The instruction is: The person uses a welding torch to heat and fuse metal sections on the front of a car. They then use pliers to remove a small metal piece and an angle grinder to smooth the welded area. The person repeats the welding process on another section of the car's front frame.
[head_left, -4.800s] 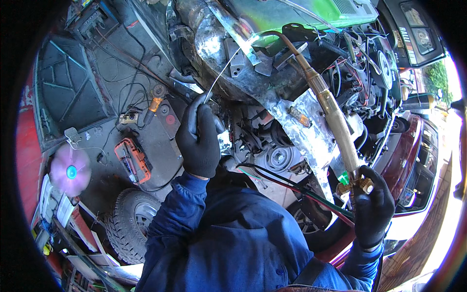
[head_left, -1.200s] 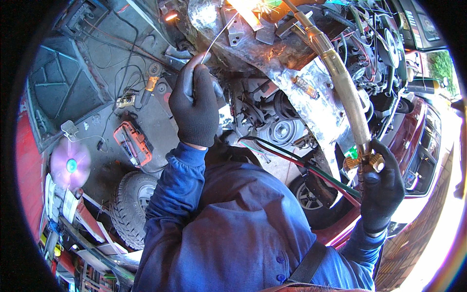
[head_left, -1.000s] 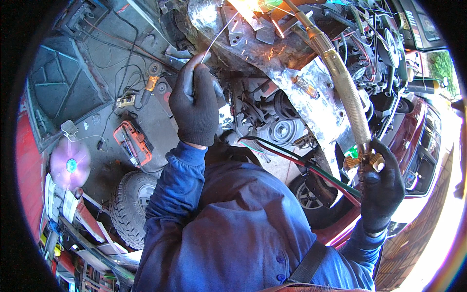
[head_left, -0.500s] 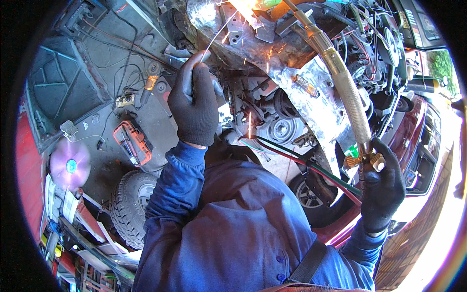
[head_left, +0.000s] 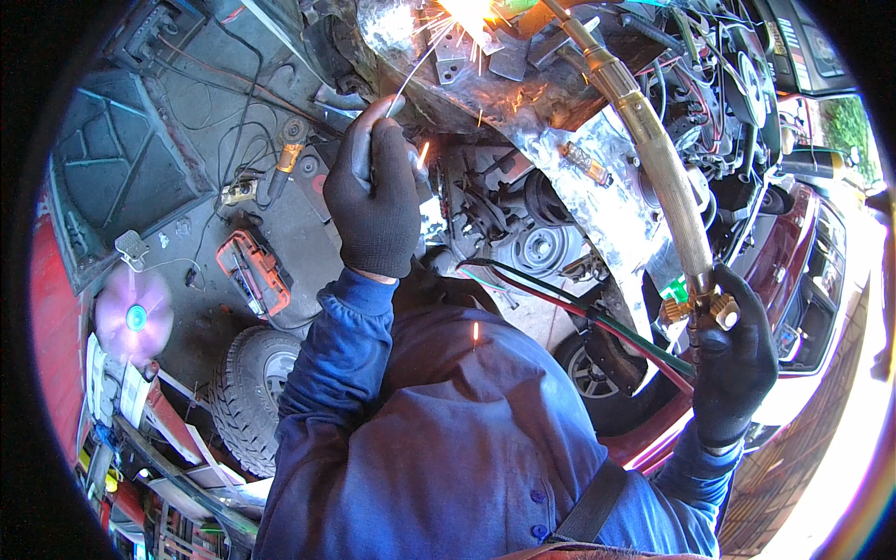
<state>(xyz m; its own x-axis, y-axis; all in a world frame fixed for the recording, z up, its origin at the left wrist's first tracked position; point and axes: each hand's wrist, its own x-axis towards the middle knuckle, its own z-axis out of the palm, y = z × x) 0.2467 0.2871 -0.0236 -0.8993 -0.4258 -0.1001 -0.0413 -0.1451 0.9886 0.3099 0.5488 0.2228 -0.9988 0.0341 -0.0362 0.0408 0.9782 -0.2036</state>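
Brass torch (head_left: 674, 201) stands in the grasp of the right hand (head_left: 737, 364), which wraps its valve end just right of the bare silver panel (head_left: 602, 215), and slants up past the panel's far edge. Well left of the panel, the left hand (head_left: 373, 191) pinches a thin metal rod (head_left: 407, 82) between thumb and fingers. Both hands stay where they were half a second ago, but the sparks beyond the panel now burst in a wider fan, the rod's visible end sits further left, and one streak (head_left: 476, 333) glows nearer than the panel, over the blue clothing (head_left: 467, 420).

Glare swallows the torch's nozzle and the rod's far end; the valves hide some right fingertips.

Past the panel's left edge, a gap shows a steel wheel (head_left: 541, 249). Paired hoses (head_left: 644, 350) run along its near end. Grey floor spreads far left of it, bearing a grinder (head_left: 287, 159) and an orange case (head_left: 252, 275). Right of it appears a maroon car (head_left: 793, 271), its depth unclear.
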